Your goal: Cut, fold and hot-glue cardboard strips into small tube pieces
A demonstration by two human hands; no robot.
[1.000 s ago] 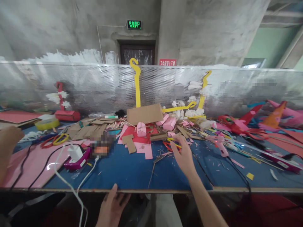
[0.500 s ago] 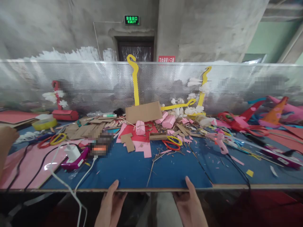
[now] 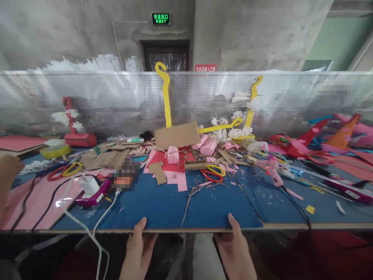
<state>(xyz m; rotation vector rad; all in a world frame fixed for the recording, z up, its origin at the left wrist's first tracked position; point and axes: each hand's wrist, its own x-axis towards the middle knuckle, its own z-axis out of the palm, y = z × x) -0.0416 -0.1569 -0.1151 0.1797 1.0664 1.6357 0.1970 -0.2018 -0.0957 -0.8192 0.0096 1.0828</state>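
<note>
Both hands are at the near edge of the blue table (image 3: 163, 212). My left hand (image 3: 139, 249) holds that edge with the thumb on top and the fingers underneath. In the same way my right hand (image 3: 234, 249) clasps the edge farther right, its fingers partly hidden below the board. Between and beyond the hands lie a thin stick (image 3: 185, 210), red-and-yellow-handled scissors (image 3: 214, 174) and a cut piece of cardboard (image 3: 157, 172). A small pink paper box (image 3: 173, 154) rests on red and pink sheets.
A pink glue gun (image 3: 273, 171) with a black cord lies at right. Purple power strip (image 3: 92, 194) and white cables (image 3: 84, 228) are at left. Yellow hook-shaped pieces (image 3: 166, 99) stand before a perforated metal panel (image 3: 116, 97). Another person's arm (image 3: 8, 182) shows at far left.
My view has tipped down slightly, so the background sits higher or lower by only a little. Both hands stay on the table edge, and the objects on the table have not moved.
</note>
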